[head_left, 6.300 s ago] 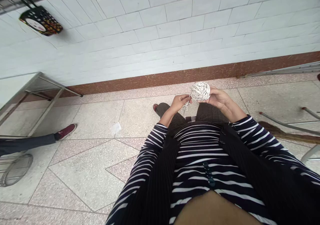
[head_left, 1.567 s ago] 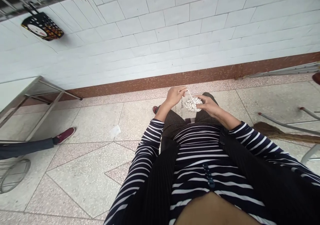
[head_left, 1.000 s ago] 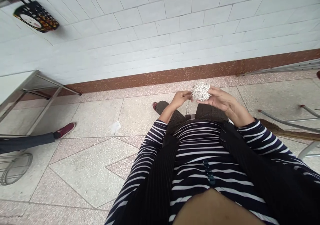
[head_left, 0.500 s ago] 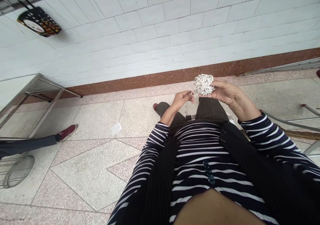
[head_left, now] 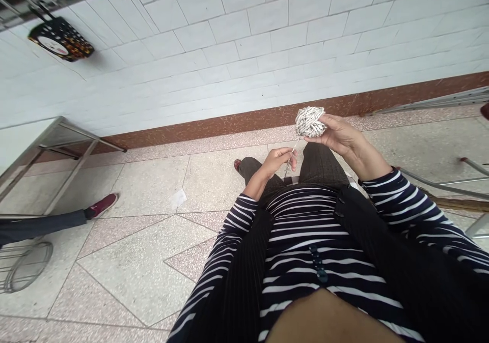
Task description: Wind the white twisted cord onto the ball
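Note:
A ball of pale, thick cord (head_left: 309, 121) is held up over my lap. My right hand (head_left: 340, 137) grips it from the right side, thumb on top and fingers beneath. Below and to the left, my left hand (head_left: 279, 161) pinches the cord's loose strand (head_left: 294, 148), which runs down from the underside of the ball. The strand carries on below the left fingers and hangs in front of my dark trousers (head_left: 320, 165).
A patterned bag (head_left: 61, 38) hangs on the window bars at upper left. A metal-legged table (head_left: 57, 124), another person's shoe (head_left: 103, 205) and a wire stool or rack (head_left: 28, 266) are at left. White paper (head_left: 178, 199) lies on the floor. Metal legs (head_left: 443, 182) stand at right.
My left hand has moved down, away from the ball, and a length of strand now shows stretched between them. The ball has risen and turned slightly in my right hand.

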### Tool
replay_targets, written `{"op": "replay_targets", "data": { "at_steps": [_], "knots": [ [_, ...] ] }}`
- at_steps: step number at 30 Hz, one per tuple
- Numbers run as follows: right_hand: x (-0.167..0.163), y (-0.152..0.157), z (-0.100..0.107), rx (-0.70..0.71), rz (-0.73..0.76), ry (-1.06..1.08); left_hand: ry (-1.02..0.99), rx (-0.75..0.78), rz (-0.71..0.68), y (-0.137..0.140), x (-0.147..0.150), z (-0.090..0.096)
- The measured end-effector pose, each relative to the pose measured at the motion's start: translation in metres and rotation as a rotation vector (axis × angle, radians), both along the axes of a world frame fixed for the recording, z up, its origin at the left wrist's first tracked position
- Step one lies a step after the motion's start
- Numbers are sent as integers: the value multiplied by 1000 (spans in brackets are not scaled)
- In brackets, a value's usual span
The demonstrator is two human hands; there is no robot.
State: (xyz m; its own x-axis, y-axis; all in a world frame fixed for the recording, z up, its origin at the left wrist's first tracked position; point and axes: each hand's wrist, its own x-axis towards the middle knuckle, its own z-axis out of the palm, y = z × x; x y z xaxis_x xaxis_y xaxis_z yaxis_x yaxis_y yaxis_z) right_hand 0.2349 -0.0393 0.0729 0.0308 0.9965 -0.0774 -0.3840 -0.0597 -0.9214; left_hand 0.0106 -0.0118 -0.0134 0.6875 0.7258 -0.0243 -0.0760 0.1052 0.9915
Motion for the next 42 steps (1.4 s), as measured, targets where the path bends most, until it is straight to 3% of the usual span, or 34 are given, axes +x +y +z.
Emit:
{"op": "replay_targets", "data": {
  "at_steps": [5,9,13,16,18,24,28,34,39,42],
  "knots": [
    [3,7,-8,29,-83,-95,20,13,-16,4,-13,-13],
    [3,4,5,121,-65,-112,120,81,-8,17,-20,-32],
    [4,6,19,171,-56,-114,337,239,127,36,-22,-46],
    [-1,9,19,151,-9,-107,432,369,277,46,-13,-41],
    [-10,8,16,123,32,-99,365,405,315,49,-1,-31],
    [-31,8,16,54,147,-103,138,354,399,45,33,-5],
    [-19,8,24,63,167,-74,134,319,310,36,26,-12],
    [16,22,24,179,-67,-204,232,226,215,17,-3,-35],
    [40,55,-8,254,-380,-385,241,225,177,12,-22,-37],
    [47,65,-25,295,-470,-439,158,142,171,12,-29,-35]
  ]
}}
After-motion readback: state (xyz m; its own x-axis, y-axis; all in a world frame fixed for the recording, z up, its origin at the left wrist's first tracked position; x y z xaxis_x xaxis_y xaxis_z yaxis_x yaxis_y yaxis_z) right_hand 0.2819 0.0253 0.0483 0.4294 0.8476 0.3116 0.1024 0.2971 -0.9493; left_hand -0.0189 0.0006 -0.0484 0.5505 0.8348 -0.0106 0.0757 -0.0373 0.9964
